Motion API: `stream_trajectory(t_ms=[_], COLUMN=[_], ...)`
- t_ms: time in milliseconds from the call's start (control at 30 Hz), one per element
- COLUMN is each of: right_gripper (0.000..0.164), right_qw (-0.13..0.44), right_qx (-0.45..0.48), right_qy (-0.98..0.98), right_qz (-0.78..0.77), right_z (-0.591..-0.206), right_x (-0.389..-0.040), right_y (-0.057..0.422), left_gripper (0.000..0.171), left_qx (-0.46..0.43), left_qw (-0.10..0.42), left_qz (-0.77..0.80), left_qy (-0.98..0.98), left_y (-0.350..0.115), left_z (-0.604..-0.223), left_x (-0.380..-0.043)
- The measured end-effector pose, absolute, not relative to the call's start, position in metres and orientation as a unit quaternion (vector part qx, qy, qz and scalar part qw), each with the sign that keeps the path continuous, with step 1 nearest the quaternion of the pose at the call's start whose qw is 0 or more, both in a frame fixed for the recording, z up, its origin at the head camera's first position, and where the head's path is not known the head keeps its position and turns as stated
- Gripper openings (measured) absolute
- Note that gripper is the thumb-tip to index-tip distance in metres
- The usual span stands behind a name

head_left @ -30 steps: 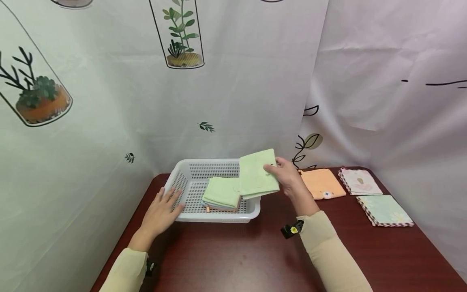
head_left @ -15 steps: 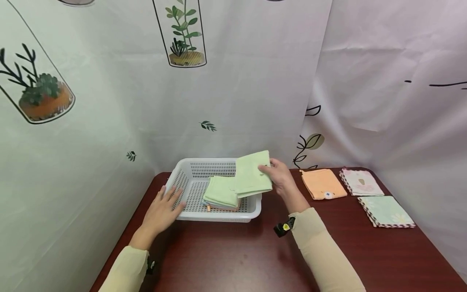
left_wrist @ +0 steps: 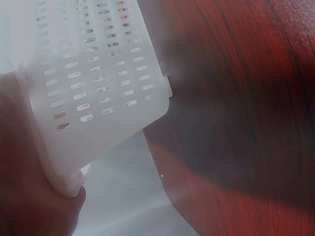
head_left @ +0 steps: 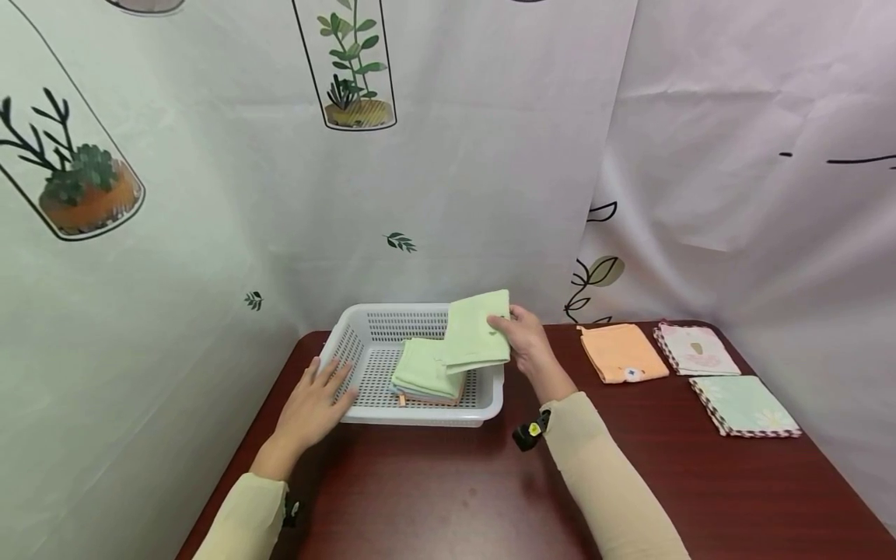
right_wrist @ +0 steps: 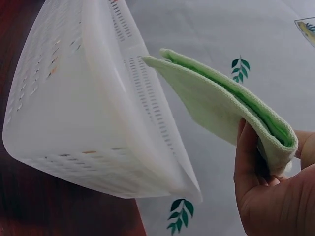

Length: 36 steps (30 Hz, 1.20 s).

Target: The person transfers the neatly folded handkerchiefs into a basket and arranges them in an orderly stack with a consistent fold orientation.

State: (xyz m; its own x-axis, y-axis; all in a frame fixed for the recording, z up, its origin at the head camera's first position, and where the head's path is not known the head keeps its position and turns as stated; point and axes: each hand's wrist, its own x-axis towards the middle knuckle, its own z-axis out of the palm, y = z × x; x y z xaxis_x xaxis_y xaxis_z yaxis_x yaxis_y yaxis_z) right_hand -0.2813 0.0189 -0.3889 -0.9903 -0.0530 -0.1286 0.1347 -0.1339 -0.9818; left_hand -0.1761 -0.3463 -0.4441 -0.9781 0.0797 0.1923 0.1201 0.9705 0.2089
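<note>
Green cloth (head_left: 474, 333), folded and tilted, is over the right part of the white basket (head_left: 413, 418), pinched between thumb and fingers of the right hand (head_left: 526, 339); whether it touches the stack (head_left: 424, 367) inside cannot be told. The left hand (head_left: 313, 406) rests on the basket's left end, fingers apart. An orange cloth (head_left: 621, 351) lies on the table (head_left: 434, 498) to the right

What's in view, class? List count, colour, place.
Basket: one, white, on table
Held cloth: one, green, in right grip
Cloth stack: one, green uppermost, in basket
Unchecked cloth: one, orange, right of basket
Farther checked cloth: one, pinkish, table's right
Nearer checked cloth: one, mint, table's right
Table: one, reddish, beneath basket
Backdrop: unclear count, whitish, behind table
Sleeves: two, cream, foreground
Devices: two, black, by sleeves
Left grip: one, on basket
Right grip: one, pinching held cloth
</note>
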Motion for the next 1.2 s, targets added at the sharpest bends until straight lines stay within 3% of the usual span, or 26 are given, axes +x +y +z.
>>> stream_trajectory(t_ms=[700,1200], right_gripper=[0.054,0.048], right_qw=[0.079,0.093], right_qx=[0.04,0.05], right_qy=[0.636,0.634], right_qz=[-0.767,-0.766], right_z=[-0.394,-0.402], right_x=[-0.287,-0.288], right_y=[-0.012,-0.029], left_gripper=[0.061,0.063], left_qx=[-0.051,-0.048], left_qw=[0.093,0.091], left_qz=[-0.106,-0.106], left_qy=[-0.989,-0.989], left_y=[-0.346,-0.346], left_z=[-0.445,-0.446], left_x=[-0.177,-0.177])
